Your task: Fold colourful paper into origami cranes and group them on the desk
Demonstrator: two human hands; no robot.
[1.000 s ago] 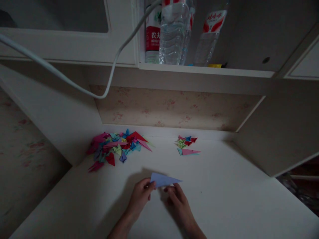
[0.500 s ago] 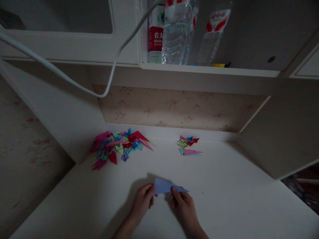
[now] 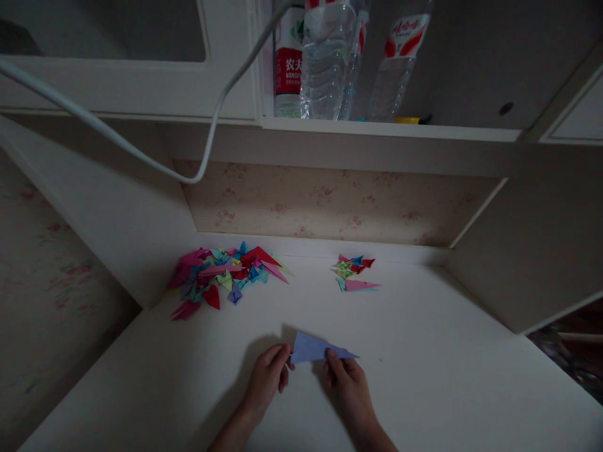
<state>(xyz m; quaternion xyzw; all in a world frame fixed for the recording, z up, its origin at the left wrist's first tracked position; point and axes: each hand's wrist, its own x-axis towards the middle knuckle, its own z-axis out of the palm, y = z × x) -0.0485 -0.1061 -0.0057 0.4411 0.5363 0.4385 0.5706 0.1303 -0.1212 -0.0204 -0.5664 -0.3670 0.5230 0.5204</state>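
Note:
A blue-violet sheet of paper point(image 3: 308, 349), folded into a long pointed wedge, is held up above the white table. Its narrow tip points right and its wide end is on the left. My left hand point(image 3: 268, 378) pinches the lower corner of the wide end between thumb and fingers. Toward the tip, my right hand point(image 3: 347, 380) grips the lower edge, thumb in front and fingers curled behind. The paper partly hides the fingertips behind it.
A heap of colourful folded paper pieces point(image 3: 221, 276) lies at the back left. A smaller group point(image 3: 355, 267) sits at the back right. Overhead, a shelf point(image 3: 377, 128) holds plastic bottles point(image 3: 327, 69). A white cable point(image 3: 117, 143) hangs across the upper left.
Both hands still hold the paper. My left thumb has slid slightly left, toward the paper's edge, and less of it overlaps the paper. The view has shifted a little.

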